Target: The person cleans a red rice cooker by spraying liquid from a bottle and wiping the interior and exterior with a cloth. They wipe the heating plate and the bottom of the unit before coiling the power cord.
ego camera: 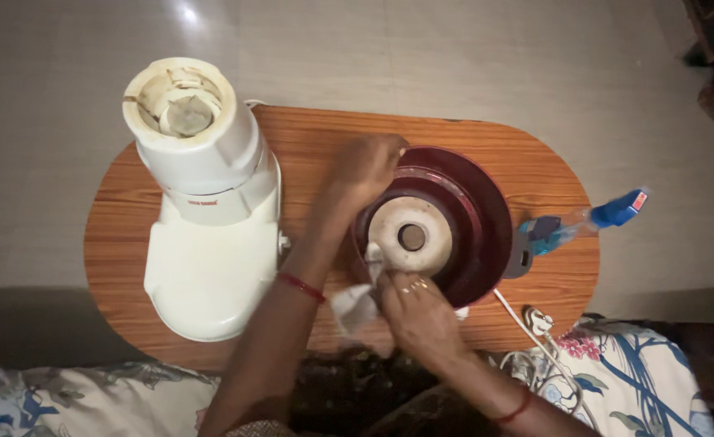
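Right hand (418,311) pinching crumpled white cloth (357,303) against near rim of round dark-red plastic jar (474,214), upturned at centre of oval wooden table (325,137). Left hand (365,170) clasped on jar's far rim. Cream-white mixer base (207,210) left; blue spray bottle (580,225) right.

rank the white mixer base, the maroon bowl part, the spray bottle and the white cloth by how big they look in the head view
1. white mixer base, though it stands taller, so nearer the camera
2. maroon bowl part
3. spray bottle
4. white cloth, partly hidden under the right hand, so unsure
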